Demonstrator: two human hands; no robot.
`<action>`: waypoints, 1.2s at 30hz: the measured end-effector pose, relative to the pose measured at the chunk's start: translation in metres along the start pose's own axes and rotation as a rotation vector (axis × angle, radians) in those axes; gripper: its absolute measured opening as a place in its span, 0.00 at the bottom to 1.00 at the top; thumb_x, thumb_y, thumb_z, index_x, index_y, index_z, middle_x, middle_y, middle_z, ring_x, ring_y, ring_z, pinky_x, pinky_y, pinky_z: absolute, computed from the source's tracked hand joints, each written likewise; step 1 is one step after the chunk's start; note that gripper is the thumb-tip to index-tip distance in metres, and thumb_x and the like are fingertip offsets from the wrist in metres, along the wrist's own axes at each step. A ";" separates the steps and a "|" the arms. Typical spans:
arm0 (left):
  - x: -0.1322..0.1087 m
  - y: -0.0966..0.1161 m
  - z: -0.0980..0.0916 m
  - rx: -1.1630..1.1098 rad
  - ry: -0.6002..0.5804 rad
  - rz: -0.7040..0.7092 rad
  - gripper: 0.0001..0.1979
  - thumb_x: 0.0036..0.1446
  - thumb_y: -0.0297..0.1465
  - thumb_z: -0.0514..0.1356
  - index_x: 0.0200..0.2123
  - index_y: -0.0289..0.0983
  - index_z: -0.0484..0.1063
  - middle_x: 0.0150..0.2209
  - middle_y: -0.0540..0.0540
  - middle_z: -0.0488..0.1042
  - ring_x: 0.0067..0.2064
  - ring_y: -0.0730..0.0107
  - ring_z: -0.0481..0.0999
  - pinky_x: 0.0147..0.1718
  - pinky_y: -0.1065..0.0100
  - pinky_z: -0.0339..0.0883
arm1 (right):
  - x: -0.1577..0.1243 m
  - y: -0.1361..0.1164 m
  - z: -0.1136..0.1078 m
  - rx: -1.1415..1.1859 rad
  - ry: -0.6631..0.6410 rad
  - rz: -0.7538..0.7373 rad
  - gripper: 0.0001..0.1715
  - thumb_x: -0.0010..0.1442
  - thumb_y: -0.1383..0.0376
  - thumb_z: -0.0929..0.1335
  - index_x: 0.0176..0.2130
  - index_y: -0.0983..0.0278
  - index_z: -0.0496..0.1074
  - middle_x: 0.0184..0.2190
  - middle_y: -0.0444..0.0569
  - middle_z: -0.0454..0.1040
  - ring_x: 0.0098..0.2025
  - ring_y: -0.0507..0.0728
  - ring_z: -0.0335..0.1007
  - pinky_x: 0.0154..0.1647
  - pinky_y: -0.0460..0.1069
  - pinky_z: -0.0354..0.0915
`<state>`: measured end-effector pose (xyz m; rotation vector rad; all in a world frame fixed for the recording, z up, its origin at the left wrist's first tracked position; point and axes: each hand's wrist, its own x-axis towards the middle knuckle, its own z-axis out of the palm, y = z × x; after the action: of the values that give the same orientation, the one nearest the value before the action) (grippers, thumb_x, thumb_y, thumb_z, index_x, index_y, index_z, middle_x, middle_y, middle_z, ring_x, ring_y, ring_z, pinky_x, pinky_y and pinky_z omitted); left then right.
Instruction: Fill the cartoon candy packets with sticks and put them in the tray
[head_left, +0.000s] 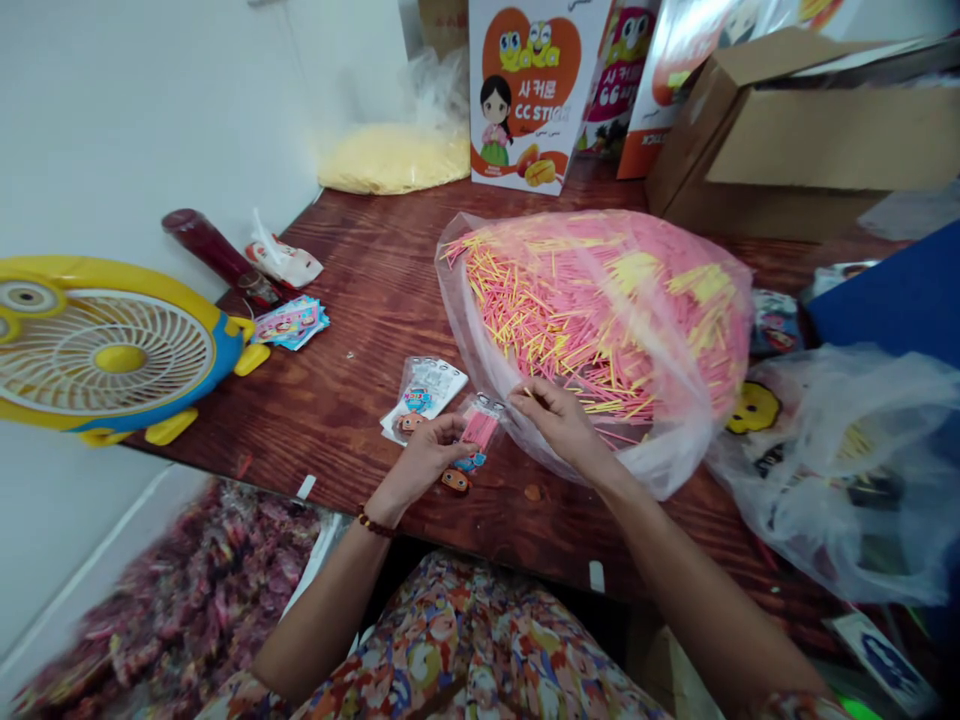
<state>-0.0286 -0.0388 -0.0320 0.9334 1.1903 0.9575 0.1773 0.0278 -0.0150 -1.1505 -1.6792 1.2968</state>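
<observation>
Floral multicoloured cloth garment nearest. Left hand gripping small clear plastic packet of pink sticks, between hands; right hand pinching thin yellow stick, over edge of large translucent stick-filled bag.

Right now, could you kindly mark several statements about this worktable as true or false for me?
1. The left hand holds a small packet with pink sticks in it. True.
2. The bracelet is on the right wrist. False: the bracelet is on the left wrist.
3. The large bag contains pink and yellow sticks. True.
4. The right hand is touching the fan. False: the right hand is at the large bag's edge.
5. The fan is yellow and blue. True.
</observation>
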 end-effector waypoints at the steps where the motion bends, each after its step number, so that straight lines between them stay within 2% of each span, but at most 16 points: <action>1: 0.000 0.000 0.000 0.005 -0.007 -0.003 0.16 0.42 0.36 0.73 0.33 0.34 0.77 0.31 0.48 0.78 0.30 0.72 0.74 0.32 0.70 0.69 | -0.001 -0.001 0.001 -0.027 -0.015 -0.001 0.11 0.59 0.57 0.68 0.32 0.62 0.74 0.23 0.40 0.65 0.27 0.51 0.58 0.30 0.47 0.53; 5: -0.001 0.003 0.004 0.005 -0.027 -0.014 0.15 0.42 0.35 0.74 0.32 0.33 0.78 0.29 0.48 0.78 0.29 0.72 0.75 0.30 0.70 0.68 | -0.004 0.003 0.005 -0.081 -0.072 0.007 0.12 0.58 0.58 0.69 0.27 0.62 0.73 0.22 0.40 0.64 0.27 0.51 0.57 0.30 0.47 0.52; 11: -0.001 0.006 0.007 -0.076 -0.082 -0.072 0.17 0.41 0.35 0.74 0.35 0.34 0.80 0.33 0.47 0.81 0.32 0.69 0.78 0.35 0.70 0.70 | -0.001 0.015 0.000 0.040 0.063 0.053 0.16 0.56 0.55 0.70 0.24 0.63 0.72 0.21 0.41 0.64 0.27 0.52 0.56 0.30 0.48 0.52; 15: 0.003 0.005 0.007 -0.028 -0.093 -0.087 0.16 0.42 0.38 0.74 0.33 0.34 0.80 0.29 0.47 0.81 0.28 0.68 0.77 0.30 0.69 0.70 | -0.001 0.019 -0.007 0.073 0.099 0.050 0.15 0.55 0.55 0.70 0.25 0.63 0.73 0.21 0.40 0.63 0.26 0.51 0.54 0.29 0.48 0.50; 19: 0.013 0.008 0.009 0.145 -0.110 0.001 0.15 0.46 0.39 0.71 0.33 0.35 0.80 0.31 0.46 0.81 0.31 0.67 0.77 0.33 0.69 0.69 | -0.005 0.029 -0.016 0.049 0.132 0.067 0.17 0.54 0.55 0.69 0.22 0.62 0.68 0.20 0.39 0.58 0.25 0.50 0.51 0.28 0.47 0.49; 21: 0.024 0.015 0.012 0.303 -0.148 0.065 0.14 0.50 0.40 0.68 0.35 0.36 0.80 0.34 0.45 0.81 0.35 0.66 0.77 0.37 0.69 0.69 | -0.009 0.037 -0.024 0.029 0.150 0.090 0.18 0.54 0.54 0.68 0.22 0.62 0.65 0.19 0.39 0.57 0.24 0.50 0.51 0.27 0.47 0.49; 23: 0.038 0.026 0.017 0.471 -0.194 0.108 0.14 0.52 0.41 0.65 0.34 0.35 0.79 0.34 0.46 0.80 0.36 0.65 0.76 0.36 0.69 0.67 | -0.013 0.043 -0.036 -0.010 0.170 0.114 0.17 0.55 0.54 0.67 0.23 0.61 0.64 0.19 0.38 0.57 0.24 0.50 0.52 0.27 0.46 0.50; 26: 0.065 0.047 0.032 0.696 -0.254 0.142 0.14 0.52 0.41 0.64 0.32 0.35 0.77 0.26 0.49 0.75 0.29 0.69 0.70 0.29 0.71 0.62 | -0.024 0.047 -0.055 -0.211 0.167 0.173 0.15 0.59 0.58 0.65 0.24 0.61 0.65 0.19 0.40 0.63 0.26 0.51 0.58 0.29 0.46 0.52; 30: 0.100 0.073 0.064 0.890 -0.488 0.169 0.13 0.53 0.39 0.62 0.29 0.33 0.77 0.22 0.52 0.68 0.24 0.74 0.63 0.24 0.73 0.53 | -0.040 0.042 -0.077 -0.636 0.167 0.329 0.11 0.64 0.62 0.63 0.34 0.62 0.73 0.30 0.47 0.76 0.34 0.55 0.69 0.32 0.47 0.53; 33: 0.119 0.085 0.090 1.015 -0.574 0.219 0.13 0.53 0.36 0.60 0.22 0.33 0.72 0.17 0.54 0.60 0.22 0.77 0.57 0.23 0.72 0.46 | -0.048 0.039 -0.086 -0.761 0.173 0.422 0.13 0.67 0.61 0.62 0.41 0.61 0.75 0.37 0.50 0.80 0.38 0.56 0.72 0.33 0.47 0.53; 36: 0.135 0.093 0.111 1.105 -0.642 0.205 0.13 0.50 0.32 0.60 0.17 0.34 0.67 0.15 0.55 0.56 0.20 0.78 0.55 0.22 0.71 0.44 | -0.052 0.040 -0.090 -0.805 0.145 0.454 0.14 0.68 0.60 0.62 0.41 0.61 0.75 0.38 0.50 0.80 0.38 0.56 0.73 0.31 0.48 0.51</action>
<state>0.0871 0.1095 0.0282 2.0715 1.0164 0.0101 0.2862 0.0128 -0.0330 -2.1325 -1.9522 0.7257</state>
